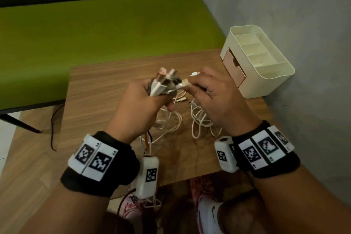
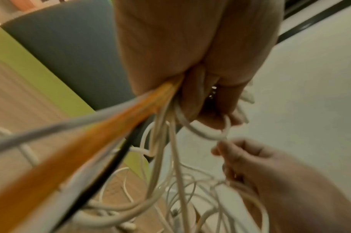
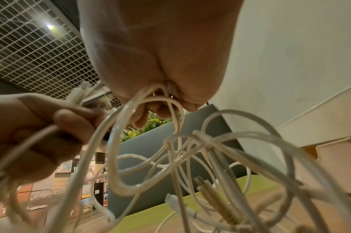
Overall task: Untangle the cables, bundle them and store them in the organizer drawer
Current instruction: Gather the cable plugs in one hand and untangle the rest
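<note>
**Gripping the plug ends above the counter**

Holding a fistful of plugs (image 1: 167,83), the left hand (image 1: 141,108) has its grip curled tight round them; white, orange and black cables (image 1: 171,119) trail below that grip to the counter (image 1: 106,85). The right hand (image 1: 214,99), just beside it, pinches one white cable between thumb and fingertips, with loops hanging beneath. The organizer (image 1: 266,74) stands well right of both grips, its drawer (image 1: 234,69) slightly ajar.
</note>
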Action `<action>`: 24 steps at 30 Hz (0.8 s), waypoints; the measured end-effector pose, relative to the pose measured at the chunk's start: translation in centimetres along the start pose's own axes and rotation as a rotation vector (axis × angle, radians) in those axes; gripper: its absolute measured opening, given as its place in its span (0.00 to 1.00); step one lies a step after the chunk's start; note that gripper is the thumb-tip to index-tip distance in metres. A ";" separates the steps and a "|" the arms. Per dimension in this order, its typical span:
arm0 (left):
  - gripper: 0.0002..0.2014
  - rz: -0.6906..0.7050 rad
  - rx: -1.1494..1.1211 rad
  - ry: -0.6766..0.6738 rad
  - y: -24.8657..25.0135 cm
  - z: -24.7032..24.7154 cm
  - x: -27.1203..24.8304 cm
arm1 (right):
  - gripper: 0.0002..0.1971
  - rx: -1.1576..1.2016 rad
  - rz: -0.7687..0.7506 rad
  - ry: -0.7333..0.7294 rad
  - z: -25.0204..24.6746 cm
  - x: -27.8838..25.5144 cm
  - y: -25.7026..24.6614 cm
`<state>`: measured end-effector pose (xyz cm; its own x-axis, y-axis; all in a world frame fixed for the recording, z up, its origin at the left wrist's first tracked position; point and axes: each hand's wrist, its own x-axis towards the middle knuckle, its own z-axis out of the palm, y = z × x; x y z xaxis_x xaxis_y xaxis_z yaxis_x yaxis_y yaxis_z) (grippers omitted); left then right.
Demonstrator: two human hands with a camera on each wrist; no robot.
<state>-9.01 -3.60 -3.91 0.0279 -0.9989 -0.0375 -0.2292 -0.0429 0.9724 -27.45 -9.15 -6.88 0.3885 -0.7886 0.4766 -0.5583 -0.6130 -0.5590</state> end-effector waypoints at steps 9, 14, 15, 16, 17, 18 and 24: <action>0.09 -0.188 -0.116 0.227 -1.8 -6.2 0.6 | 0.15 -0.301 0.363 -0.259 -1.3 0.0 3.5; 0.05 -0.259 0.680 0.202 -4.1 -6.2 1.2 | 0.06 0.103 0.123 -0.045 -1.1 0.1 2.1; 0.05 -0.197 0.771 0.237 -3.8 -5.8 1.1 | 0.06 0.110 0.116 -0.080 -0.8 0.1 1.9; 0.06 -0.123 0.845 0.295 -3.1 -5.2 1.0 | 0.07 0.074 0.086 -0.113 -0.4 0.0 1.8; 0.07 -0.060 0.894 0.355 -2.4 -4.7 0.9 | 0.07 0.016 0.035 -0.137 0.0 -0.2 1.6; 0.08 0.001 0.905 0.397 -1.5 -4.0 0.7 | 0.08 -0.029 -0.017 -0.154 0.5 -0.3 1.5; 0.15 0.141 0.252 0.112 -1.4 -0.5 0.5 | 0.09 -0.007 -0.107 -0.182 1.6 -0.5 0.1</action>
<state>-8.17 -4.07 -5.14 0.0828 -0.9876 0.1334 -0.4725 0.0789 0.8778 -26.51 -8.93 -8.25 0.5718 -0.7151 0.4021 -0.5117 -0.6940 -0.5065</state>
